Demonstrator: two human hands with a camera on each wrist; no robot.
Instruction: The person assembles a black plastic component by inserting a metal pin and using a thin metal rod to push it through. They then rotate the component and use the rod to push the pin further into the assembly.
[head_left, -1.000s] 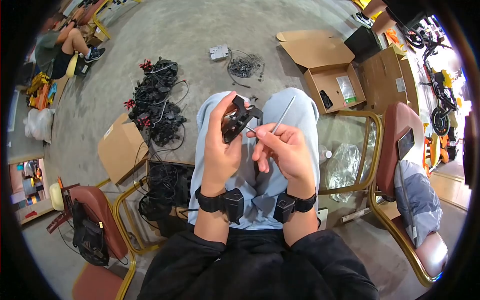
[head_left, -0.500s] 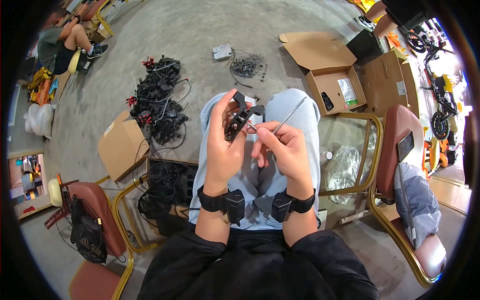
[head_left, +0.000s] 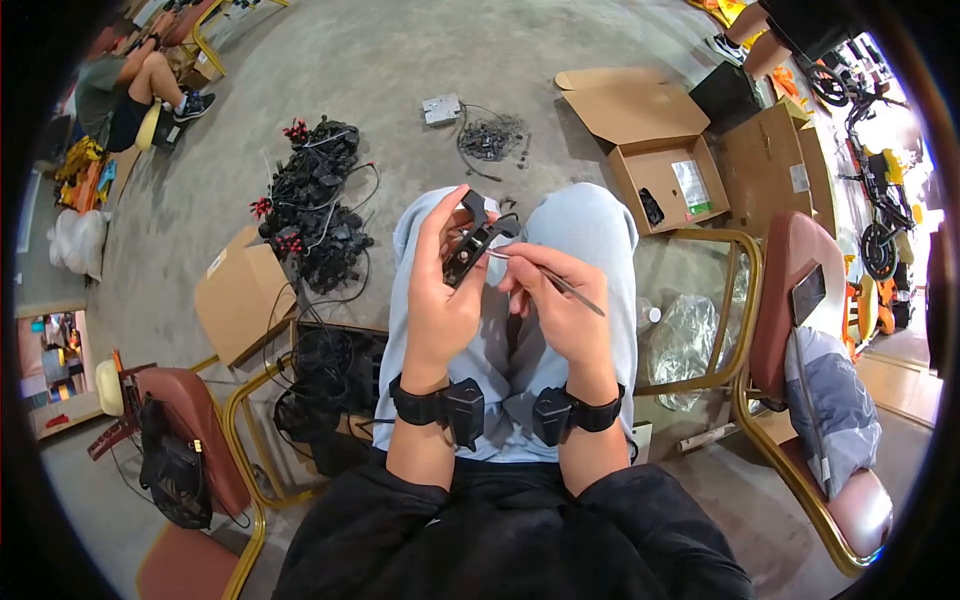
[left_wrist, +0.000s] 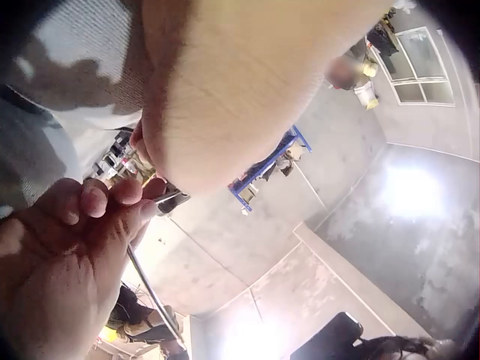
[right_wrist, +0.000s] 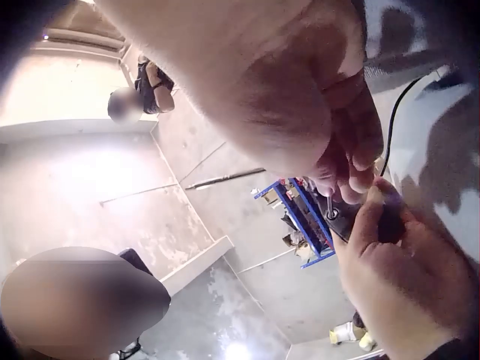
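My left hand [head_left: 435, 315] grips a black bracket-like part [head_left: 468, 250] with two prongs, raised above the knees. Between thumb and fingers, my right hand [head_left: 572, 318] pinches an L-shaped hex key [head_left: 578, 292]. The short arm of the key meets a round screw head [right_wrist: 332, 214] on the part in the right wrist view. Its long arm sticks out past the right hand, pointing to the lower right in the head view. In the left wrist view the key's metal shaft [left_wrist: 154, 292] shows beside the right thumb. Fingers and palm hide much of the part.
On the floor ahead lie a heap of black cables [head_left: 315, 205], a metal box [head_left: 440, 110] and small dark pieces [head_left: 490, 138]. An open cardboard box [head_left: 640, 190] stands to the right. Chairs [head_left: 815, 300] flank both sides. Other people sit and stand farther off.
The long arm of the hex key has swung from pointing up and right to pointing down and right, as the right hand turned. The left hand still holds the black part, slightly tilted.
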